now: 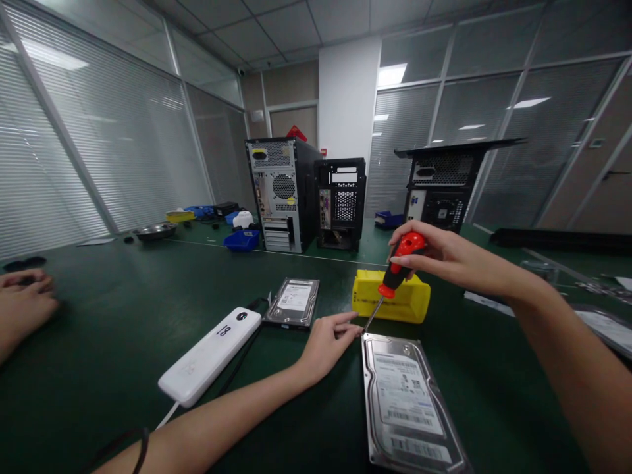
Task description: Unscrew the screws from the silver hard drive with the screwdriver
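Fingers of right hand [441, 253] grip screwdriver [394, 277], tip at far-left corner of hard drive [402, 395] aligned near-to-far; left hand [326, 343] adjacent, hold indeterminable.

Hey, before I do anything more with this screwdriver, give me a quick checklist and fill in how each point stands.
1. Grip: the right hand holds the screwdriver by its red and black handle. Ok.
2. Position: the tip is at the far left corner of the nearer hard drive. Ok.
3. Tip seated in a screw: too small to make out. Cannot tell.
4. Left hand clear of the tip: its fingertips are right beside it. Not ok.
5. Drive lying flat, label up, on the green table. Ok.
6. Other person's hand away from the tool: over at the left edge. Ok.
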Available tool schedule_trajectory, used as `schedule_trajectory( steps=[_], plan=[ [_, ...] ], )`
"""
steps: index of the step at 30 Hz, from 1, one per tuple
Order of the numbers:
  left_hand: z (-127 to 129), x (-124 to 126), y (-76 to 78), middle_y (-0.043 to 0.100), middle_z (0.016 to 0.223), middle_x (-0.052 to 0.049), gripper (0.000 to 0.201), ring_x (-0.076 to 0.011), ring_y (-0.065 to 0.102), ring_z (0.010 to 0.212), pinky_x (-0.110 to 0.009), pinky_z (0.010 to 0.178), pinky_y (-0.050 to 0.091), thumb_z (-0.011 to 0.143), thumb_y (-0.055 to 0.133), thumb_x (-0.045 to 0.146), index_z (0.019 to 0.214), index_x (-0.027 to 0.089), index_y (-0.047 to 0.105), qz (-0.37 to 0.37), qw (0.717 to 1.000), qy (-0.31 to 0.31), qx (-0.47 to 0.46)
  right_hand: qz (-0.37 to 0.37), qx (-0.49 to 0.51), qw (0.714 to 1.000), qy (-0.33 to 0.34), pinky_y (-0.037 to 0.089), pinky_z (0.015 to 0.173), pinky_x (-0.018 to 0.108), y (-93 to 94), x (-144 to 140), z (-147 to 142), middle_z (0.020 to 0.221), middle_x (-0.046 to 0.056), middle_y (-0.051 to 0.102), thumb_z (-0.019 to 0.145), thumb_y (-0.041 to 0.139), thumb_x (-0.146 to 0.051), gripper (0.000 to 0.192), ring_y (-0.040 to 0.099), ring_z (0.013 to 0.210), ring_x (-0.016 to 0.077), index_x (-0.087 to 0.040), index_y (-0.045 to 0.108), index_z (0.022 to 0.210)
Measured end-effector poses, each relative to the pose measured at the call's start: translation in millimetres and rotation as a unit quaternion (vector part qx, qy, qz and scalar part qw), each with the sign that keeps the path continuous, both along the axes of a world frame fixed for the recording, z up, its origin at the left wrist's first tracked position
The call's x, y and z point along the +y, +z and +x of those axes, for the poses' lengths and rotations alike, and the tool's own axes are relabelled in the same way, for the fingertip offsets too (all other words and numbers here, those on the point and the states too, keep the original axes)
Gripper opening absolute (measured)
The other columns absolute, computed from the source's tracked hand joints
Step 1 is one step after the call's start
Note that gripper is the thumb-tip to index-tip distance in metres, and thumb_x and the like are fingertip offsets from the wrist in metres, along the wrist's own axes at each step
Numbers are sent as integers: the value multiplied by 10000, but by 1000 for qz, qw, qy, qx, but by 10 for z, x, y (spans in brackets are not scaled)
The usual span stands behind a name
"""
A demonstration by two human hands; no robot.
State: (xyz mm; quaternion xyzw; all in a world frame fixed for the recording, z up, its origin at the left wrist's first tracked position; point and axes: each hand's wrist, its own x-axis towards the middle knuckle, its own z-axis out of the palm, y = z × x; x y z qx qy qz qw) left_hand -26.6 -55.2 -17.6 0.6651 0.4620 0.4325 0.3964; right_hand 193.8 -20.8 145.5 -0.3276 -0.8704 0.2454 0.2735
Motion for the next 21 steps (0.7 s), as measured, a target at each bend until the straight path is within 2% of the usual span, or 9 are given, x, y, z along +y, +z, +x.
schedule_trajectory(
  steps=[11,21],
  plan=[
    [12,-10,4,713,1040,-112,486,-234,665,1017,-344,924,482,834,580,276,1271,68,541,-9,1000,-9,3,-7,-7,1000,-10,558,757,375,-7,-11,-14,1047,72,630,847,566,-465,370,647,942,237,-225,489,1118],
    [9,-25,23,707,1064,-111,471,-228,656,1037,-335,909,483,836,576,277,1268,89,545,-20,1000,-21,1,2,-8,1000,-10,548,758,363,1,-10,-13,1031,65,648,837,576,-450,362,646,943,239,-222,508,1111]
  ],
)
